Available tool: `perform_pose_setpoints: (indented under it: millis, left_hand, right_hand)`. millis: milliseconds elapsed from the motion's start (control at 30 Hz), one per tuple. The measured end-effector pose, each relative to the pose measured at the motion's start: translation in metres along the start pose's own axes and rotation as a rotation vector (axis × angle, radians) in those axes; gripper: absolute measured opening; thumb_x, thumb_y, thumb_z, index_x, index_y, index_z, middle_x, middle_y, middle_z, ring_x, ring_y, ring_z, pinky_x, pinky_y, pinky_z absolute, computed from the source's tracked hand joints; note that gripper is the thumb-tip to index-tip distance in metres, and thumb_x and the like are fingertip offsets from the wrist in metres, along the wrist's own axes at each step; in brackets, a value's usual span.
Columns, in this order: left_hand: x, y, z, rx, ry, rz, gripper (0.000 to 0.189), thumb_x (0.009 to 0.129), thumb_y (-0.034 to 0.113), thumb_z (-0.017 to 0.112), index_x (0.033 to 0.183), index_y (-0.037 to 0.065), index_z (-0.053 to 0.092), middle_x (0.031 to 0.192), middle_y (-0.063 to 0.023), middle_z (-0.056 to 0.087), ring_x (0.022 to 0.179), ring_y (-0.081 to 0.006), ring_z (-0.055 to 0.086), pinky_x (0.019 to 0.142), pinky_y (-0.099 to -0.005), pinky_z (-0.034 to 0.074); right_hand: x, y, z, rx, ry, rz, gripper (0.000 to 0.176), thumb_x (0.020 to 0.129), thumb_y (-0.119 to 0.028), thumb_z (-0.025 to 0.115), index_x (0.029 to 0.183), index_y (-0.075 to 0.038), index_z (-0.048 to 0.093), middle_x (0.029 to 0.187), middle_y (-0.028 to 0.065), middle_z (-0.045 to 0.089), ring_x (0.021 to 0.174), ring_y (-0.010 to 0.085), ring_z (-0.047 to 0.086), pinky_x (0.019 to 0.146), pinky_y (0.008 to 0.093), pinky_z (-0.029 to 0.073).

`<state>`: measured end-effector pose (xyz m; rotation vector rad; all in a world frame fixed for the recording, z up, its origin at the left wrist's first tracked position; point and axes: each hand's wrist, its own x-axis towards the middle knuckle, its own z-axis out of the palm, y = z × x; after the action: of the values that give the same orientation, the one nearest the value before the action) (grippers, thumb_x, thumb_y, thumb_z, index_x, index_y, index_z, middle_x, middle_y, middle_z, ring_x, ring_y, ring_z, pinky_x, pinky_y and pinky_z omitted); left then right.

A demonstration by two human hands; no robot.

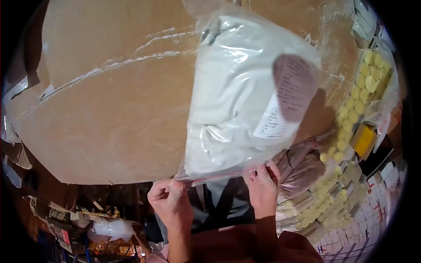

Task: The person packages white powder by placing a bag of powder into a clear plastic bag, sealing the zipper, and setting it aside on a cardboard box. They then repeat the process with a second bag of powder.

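A large clear plastic bag (232,96) full of white material lies on a brown cardboard surface (118,118). A printed label (285,101) shows on its right part, partly in shadow. Along the bag's near edge runs a reddish seal strip (219,177). My left hand (173,197) pinches the left end of that edge between thumb and fingers. At the right part of the same edge, my right hand (263,186) holds the plastic in a pinch. Both hands are at the cardboard's front edge.
Packs of round yellow items (351,109) line the right side, with more (324,206) below. A dark pinkish bag (302,168) lies beside my right hand. A yellow box (364,140) is at far right. Cluttered shelves with a white bag (113,229) stand lower left.
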<state>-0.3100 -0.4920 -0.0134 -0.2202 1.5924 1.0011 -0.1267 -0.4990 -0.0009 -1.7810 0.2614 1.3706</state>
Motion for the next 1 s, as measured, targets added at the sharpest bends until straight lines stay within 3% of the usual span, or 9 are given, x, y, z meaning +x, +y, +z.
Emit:
perform_pose_setpoints:
  millis: [300, 367, 500, 533, 567, 633, 767, 833, 1000]
  left_hand:
    - [0.005, 0.024, 0.008, 0.182, -0.101, -0.052, 0.01, 0.087, 0.006, 0.065, 0.09, -0.001, 0.058, 0.082, -0.0091, 0.063, 0.075, -0.0162, 0.06, 0.072, -0.0308, 0.051]
    - [0.008, 0.033, 0.012, 0.306, -0.093, 0.093, 0.017, 0.085, 0.002, 0.066, 0.099, -0.004, 0.058, 0.09, -0.0126, 0.065, 0.084, -0.0175, 0.062, 0.077, -0.0298, 0.051]
    - [0.022, 0.068, 0.045, 0.436, -0.243, 0.261, 0.033, 0.082, -0.003, 0.065, 0.114, -0.007, 0.055, 0.104, -0.0154, 0.065, 0.098, -0.02, 0.063, 0.085, -0.0305, 0.051]
    - [0.025, 0.074, 0.059, 0.451, -0.314, 0.295, 0.036, 0.082, -0.002, 0.066, 0.116, -0.007, 0.055, 0.106, -0.0155, 0.065, 0.099, -0.0204, 0.062, 0.086, -0.0317, 0.05]
    - [0.027, 0.081, 0.076, 0.467, -0.383, 0.33, 0.039, 0.081, 0.0, 0.067, 0.118, -0.008, 0.054, 0.108, -0.0157, 0.065, 0.101, -0.0208, 0.062, 0.088, -0.0329, 0.05]
    - [0.023, 0.096, 0.116, 0.723, -0.427, 0.452, 0.052, 0.076, 0.012, 0.076, 0.119, -0.007, 0.053, 0.106, -0.0154, 0.065, 0.097, -0.0204, 0.063, 0.085, -0.0326, 0.05]
    - [0.031, 0.106, 0.145, 0.777, -0.534, 0.358, 0.051, 0.072, 0.017, 0.08, 0.11, -0.007, 0.058, 0.095, -0.0136, 0.068, 0.086, -0.0183, 0.064, 0.076, -0.0312, 0.052]
    - [0.028, 0.103, 0.155, 0.589, -0.595, 0.193, 0.049, 0.067, 0.016, 0.083, 0.105, -0.006, 0.061, 0.093, -0.012, 0.068, 0.082, -0.0154, 0.062, 0.073, -0.0305, 0.052]
    - [-0.056, 0.133, 0.154, 0.629, -0.718, 0.396, 0.058, 0.064, 0.017, 0.084, 0.113, -0.003, 0.059, 0.099, -0.0086, 0.065, 0.091, -0.0139, 0.06, 0.082, -0.0299, 0.049]
  right_hand:
    - [0.01, -0.008, 0.009, 0.045, -0.1, -0.048, 0.007, 0.083, -0.001, 0.062, 0.086, -0.008, 0.06, 0.084, 0.0038, 0.061, 0.072, 0.017, 0.052, 0.059, 0.0331, 0.038]
    - [0.009, -0.016, 0.016, -0.035, -0.097, -0.048, 0.01, 0.081, 0.001, 0.062, 0.086, -0.008, 0.061, 0.084, 0.0035, 0.061, 0.07, 0.0168, 0.052, 0.057, 0.0336, 0.037]
    - [0.011, -0.038, 0.01, -0.739, -0.065, -0.323, 0.009, 0.083, 0.004, 0.062, 0.092, 0.002, 0.061, 0.088, 0.005, 0.06, 0.075, 0.0111, 0.053, 0.066, 0.0232, 0.043]
    - [0.016, -0.049, 0.017, -0.75, -0.142, -0.553, 0.017, 0.081, 0.005, 0.062, 0.098, 0.004, 0.06, 0.097, 0.0062, 0.06, 0.084, 0.012, 0.056, 0.076, 0.0233, 0.047]
    - [0.015, -0.059, 0.029, -0.751, -0.076, -0.591, 0.029, 0.081, 0.002, 0.065, 0.109, 0.005, 0.057, 0.107, 0.0096, 0.06, 0.095, 0.0154, 0.059, 0.085, 0.0265, 0.047]
    - [0.012, -0.084, 0.064, -0.248, -0.263, -0.406, 0.042, 0.081, 0.0, 0.069, 0.119, 0.005, 0.052, 0.112, 0.0141, 0.06, 0.102, 0.0179, 0.059, 0.089, 0.0288, 0.047]
    - [0.037, -0.092, 0.089, -0.605, -0.386, -0.505, 0.069, 0.074, -0.019, 0.08, 0.128, 0.003, 0.045, 0.116, 0.0128, 0.059, 0.105, 0.0191, 0.057, 0.089, 0.032, 0.046]
    - [0.027, -0.097, 0.096, -0.248, -0.468, -0.363, 0.064, 0.074, -0.015, 0.08, 0.127, 0.0, 0.047, 0.117, 0.0103, 0.058, 0.106, 0.0183, 0.056, 0.088, 0.0307, 0.046]
    - [-0.027, -0.126, 0.058, 0.082, -0.619, -0.165, 0.087, 0.068, 0.012, 0.072, 0.14, -0.013, 0.03, 0.125, 0.0057, 0.05, 0.116, 0.02, 0.05, 0.095, 0.0343, 0.047]
